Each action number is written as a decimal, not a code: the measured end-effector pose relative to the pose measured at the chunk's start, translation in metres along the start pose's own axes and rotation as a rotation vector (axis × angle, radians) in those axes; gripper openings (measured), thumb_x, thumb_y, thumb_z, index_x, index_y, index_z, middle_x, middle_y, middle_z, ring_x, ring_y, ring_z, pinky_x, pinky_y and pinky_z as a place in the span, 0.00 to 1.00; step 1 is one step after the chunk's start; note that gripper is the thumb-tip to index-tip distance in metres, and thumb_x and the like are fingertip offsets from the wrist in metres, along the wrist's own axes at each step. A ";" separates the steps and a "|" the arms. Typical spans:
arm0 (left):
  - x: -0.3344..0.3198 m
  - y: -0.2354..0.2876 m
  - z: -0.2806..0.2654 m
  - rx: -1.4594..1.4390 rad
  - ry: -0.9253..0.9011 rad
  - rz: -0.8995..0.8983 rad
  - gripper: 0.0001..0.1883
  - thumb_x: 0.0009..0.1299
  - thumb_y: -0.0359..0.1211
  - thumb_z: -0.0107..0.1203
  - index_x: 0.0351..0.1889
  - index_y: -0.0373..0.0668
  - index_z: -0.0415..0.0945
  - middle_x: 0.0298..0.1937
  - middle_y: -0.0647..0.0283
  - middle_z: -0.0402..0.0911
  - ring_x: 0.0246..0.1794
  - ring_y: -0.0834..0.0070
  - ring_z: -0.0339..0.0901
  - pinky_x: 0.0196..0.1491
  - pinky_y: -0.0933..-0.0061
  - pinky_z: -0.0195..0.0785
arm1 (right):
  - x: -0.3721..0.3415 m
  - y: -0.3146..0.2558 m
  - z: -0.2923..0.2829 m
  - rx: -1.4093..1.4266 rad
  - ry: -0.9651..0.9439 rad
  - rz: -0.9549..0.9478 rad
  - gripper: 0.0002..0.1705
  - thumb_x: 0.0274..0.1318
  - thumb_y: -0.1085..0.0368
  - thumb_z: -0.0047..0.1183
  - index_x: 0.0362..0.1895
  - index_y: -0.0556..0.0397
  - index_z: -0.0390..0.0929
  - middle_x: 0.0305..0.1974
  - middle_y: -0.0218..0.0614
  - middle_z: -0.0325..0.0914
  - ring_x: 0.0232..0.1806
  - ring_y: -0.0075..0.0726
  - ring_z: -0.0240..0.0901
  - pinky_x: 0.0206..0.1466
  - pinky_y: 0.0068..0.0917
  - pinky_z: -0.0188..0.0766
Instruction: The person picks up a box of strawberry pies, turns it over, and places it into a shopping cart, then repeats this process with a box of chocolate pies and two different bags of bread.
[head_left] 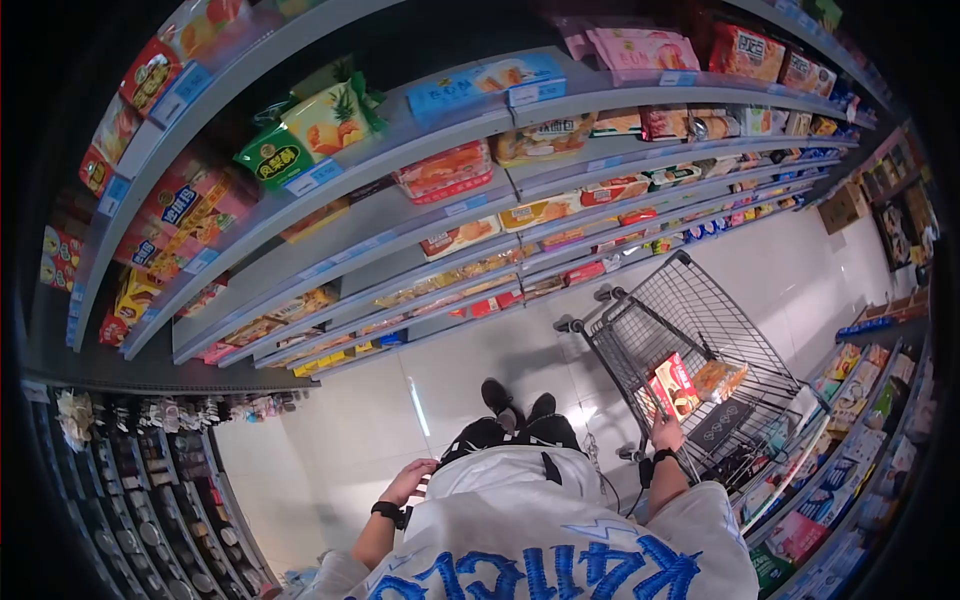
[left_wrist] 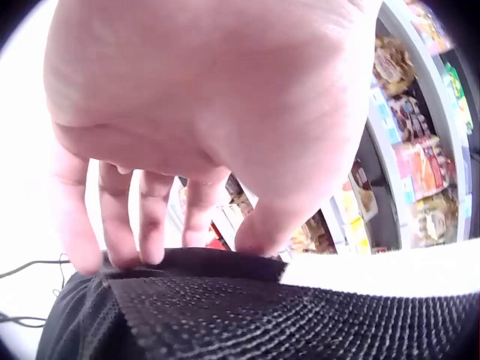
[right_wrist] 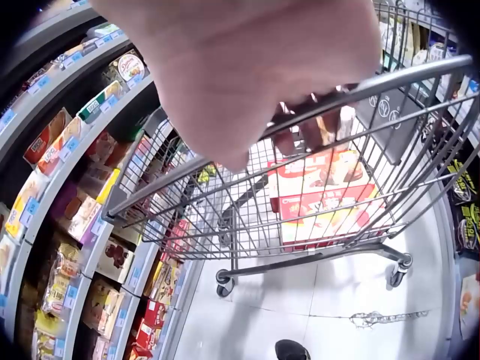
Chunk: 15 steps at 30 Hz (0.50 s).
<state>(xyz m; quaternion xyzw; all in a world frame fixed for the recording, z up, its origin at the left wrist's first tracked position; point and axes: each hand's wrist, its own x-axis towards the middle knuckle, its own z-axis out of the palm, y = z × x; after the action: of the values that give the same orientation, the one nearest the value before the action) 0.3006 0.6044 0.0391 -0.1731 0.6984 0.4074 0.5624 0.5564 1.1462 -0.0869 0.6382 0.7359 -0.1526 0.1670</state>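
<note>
My right hand (head_left: 667, 433) grips the side rail of a grey wire shopping cart (right_wrist: 420, 73), its fingers bent over the rail in the right wrist view. Inside the basket lie a red-and-white box (head_left: 676, 387) and a clear bag of brown food (head_left: 722, 380), below and beyond that hand. My left hand (head_left: 408, 482) hangs at my side by the shirt hem. Its loosely bent fingers (left_wrist: 154, 225) hold nothing and overlap the black trousers (left_wrist: 82, 315) in the left wrist view.
Long curved-looking shelves (head_left: 400, 225) of packaged snacks run in front of me. Another shelf (head_left: 860, 440) stands close along the cart's right side. A rack of small goods (head_left: 150, 500) is at the left. White tiled floor (head_left: 350, 420) lies between them.
</note>
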 end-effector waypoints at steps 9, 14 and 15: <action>0.033 0.041 -0.053 0.303 -0.483 -0.106 0.09 0.64 0.38 0.57 0.27 0.44 0.81 0.24 0.74 0.80 0.21 0.87 0.73 0.26 0.83 0.63 | 0.037 -0.004 0.007 -0.045 -0.202 0.104 0.61 0.41 0.45 0.71 0.74 0.58 0.52 0.64 0.57 0.69 0.68 0.52 0.65 0.69 0.40 0.64; 0.048 0.016 -0.058 0.059 -0.476 -0.152 0.17 0.71 0.43 0.55 0.23 0.45 0.75 0.20 0.75 0.72 0.16 0.89 0.64 0.19 0.86 0.54 | 0.003 -0.092 -0.005 -0.010 -0.285 -0.160 0.55 0.45 0.39 0.62 0.71 0.59 0.61 0.67 0.60 0.64 0.71 0.56 0.60 0.72 0.40 0.59; 0.047 0.011 -0.057 -0.057 -0.435 -0.148 0.19 0.73 0.46 0.54 0.24 0.44 0.75 0.21 0.74 0.72 0.15 0.88 0.64 0.18 0.87 0.53 | -0.009 -0.120 -0.021 0.018 -0.383 -0.266 0.51 0.47 0.41 0.60 0.70 0.59 0.63 0.64 0.60 0.69 0.67 0.53 0.66 0.68 0.39 0.64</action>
<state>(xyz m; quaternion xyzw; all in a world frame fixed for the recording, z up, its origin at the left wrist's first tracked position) 0.2421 0.5777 0.0012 -0.1479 0.5341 0.4125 0.7230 0.4380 1.1306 -0.0631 0.4965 0.7669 -0.2983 0.2762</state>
